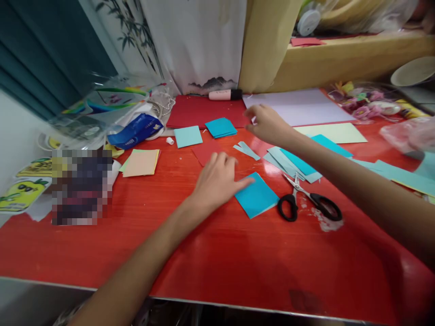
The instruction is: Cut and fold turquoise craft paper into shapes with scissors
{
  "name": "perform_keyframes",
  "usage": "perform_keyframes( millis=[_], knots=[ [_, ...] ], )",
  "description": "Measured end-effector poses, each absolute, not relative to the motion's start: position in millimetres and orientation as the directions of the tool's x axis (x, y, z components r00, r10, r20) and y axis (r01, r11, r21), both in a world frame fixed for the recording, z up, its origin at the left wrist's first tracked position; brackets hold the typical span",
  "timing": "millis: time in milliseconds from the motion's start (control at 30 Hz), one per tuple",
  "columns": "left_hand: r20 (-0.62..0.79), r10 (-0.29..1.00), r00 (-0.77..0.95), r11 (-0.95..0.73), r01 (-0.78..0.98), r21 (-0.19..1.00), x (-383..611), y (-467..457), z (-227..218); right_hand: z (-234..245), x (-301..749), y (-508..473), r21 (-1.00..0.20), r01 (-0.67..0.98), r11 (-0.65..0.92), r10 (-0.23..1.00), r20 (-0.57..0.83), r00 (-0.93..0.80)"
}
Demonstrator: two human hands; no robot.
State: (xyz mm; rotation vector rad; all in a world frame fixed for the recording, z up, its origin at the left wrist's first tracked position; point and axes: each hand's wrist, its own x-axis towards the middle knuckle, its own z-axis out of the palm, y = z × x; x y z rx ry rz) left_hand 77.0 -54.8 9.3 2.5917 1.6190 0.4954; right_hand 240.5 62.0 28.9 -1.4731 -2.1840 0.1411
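Observation:
My left hand [217,179] lies flat on the red table [217,253], fingers stretched, its fingertips touching a blue paper square [256,195] and overlapping a red paper piece [205,151]. My right hand [268,123] reaches toward the back, fingers loosely curled near the edge of a dark red sheet [204,111] and a white sheet [299,106]; I cannot make out anything in it. Black-handled scissors [309,203] lie shut just right of the blue square. A stack of blue squares [220,127] sits ahead of my left hand.
Light blue square [188,136], yellow-orange papers [141,162], blue strips and offcuts [292,163], a pale green sheet [331,132]. A glue stick [224,94] lies at the back. Plastic bags and stickers crowd the left; a wooden shelf [340,59] rises at the back right.

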Motion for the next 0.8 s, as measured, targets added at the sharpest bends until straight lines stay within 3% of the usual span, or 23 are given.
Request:
perform_keyframes(
  millis=[133, 367, 500, 667, 733, 800],
  knots=[
    [-0.008, 0.892, 0.452, -0.416, 0.828, 0.375, 98, -74, 10, 29, 284, -4, -0.422, 0.796, 0.434, 0.899, 0.149, -0.411],
    [-0.148, 0.882, 0.448, -0.338, 0.819, 0.463, 101, -81, 15, 19, 296, -63, -0.548, 0.751, 0.368, 0.907, 0.033, -0.419],
    [-0.049, 0.861, 0.507, -0.377, 0.699, 0.608, 100, -75, 15, 21, 293, -70, -0.719, 0.627, 0.301, 0.887, -0.032, -0.461],
    [0.128, 0.891, 0.436, -0.343, 0.459, 0.82, 96, -63, 7, 23, 293, -76, -0.904, 0.426, 0.032, 0.91, -0.15, -0.387],
    [0.201, 0.908, 0.366, -0.346, 0.389, 0.854, 95, -61, 3, 20, 290, -76, -0.951, 0.28, -0.13, 0.856, -0.25, -0.453],
    [0.301, 0.904, 0.302, -0.411, 0.423, 0.808, 94, -60, 0, 17, 287, -76, -0.948, 0.138, -0.285, 0.803, -0.315, -0.506]
  ],
)
